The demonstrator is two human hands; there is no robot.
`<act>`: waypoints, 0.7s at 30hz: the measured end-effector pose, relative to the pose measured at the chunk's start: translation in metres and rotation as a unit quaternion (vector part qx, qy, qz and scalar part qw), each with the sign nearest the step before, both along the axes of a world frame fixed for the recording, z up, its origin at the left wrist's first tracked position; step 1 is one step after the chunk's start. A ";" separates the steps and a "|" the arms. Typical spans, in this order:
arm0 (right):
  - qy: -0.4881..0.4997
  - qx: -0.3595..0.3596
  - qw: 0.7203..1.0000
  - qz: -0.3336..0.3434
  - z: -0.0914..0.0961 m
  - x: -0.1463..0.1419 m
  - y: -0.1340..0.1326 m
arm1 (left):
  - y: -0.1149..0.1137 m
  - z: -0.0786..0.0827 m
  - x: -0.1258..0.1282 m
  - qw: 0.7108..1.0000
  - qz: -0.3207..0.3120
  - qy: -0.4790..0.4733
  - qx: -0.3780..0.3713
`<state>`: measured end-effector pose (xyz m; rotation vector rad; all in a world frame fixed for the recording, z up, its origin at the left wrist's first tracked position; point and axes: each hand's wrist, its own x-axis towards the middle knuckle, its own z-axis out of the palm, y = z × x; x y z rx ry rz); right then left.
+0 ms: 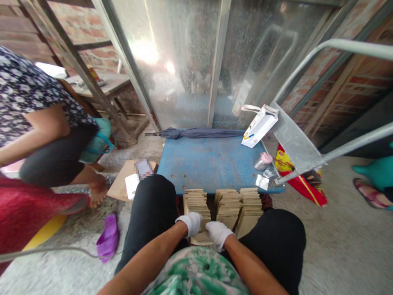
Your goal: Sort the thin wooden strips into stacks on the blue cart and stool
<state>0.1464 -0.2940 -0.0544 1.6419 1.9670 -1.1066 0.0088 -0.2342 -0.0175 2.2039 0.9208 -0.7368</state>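
Between my knees stand rows of thin beige flat pieces: a left row (pixel 196 199), a middle row (pixel 227 203) and a right row (pixel 249 200). Their material is not clear. My left hand (pixel 192 223), in a white glove, is closed at the near end of the left row. My right hand (pixel 218 234), also white-gloved, faces it with fingers pressed together. A beige flat piece (pixel 201 237) lies between the two hands, and both appear to grip its sides. The fingertips are partly hidden.
A blue platform cart (pixel 211 157) carries a folded umbrella (pixel 202 133), a white paper bag (pixel 260 125) and a pink-lidded cup (pixel 263 161). Its metal handle (pixel 307 57) rises at right. Left are a cardboard box (pixel 118 180), a purple slipper (pixel 108 239) and a seated person (pixel 39 110).
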 end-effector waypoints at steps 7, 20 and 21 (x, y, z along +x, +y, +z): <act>0.043 0.057 0.996 -0.049 0.017 0.013 -0.001 | 0.018 -0.008 0.006 0.962 0.219 -0.148 -0.065; 0.197 0.192 0.876 -0.397 0.083 0.079 0.009 | 0.024 0.025 0.002 0.745 0.540 -0.361 -0.153; 0.193 0.205 0.858 -0.430 0.088 0.085 0.010 | 0.022 0.027 0.002 0.743 0.534 -0.369 -0.167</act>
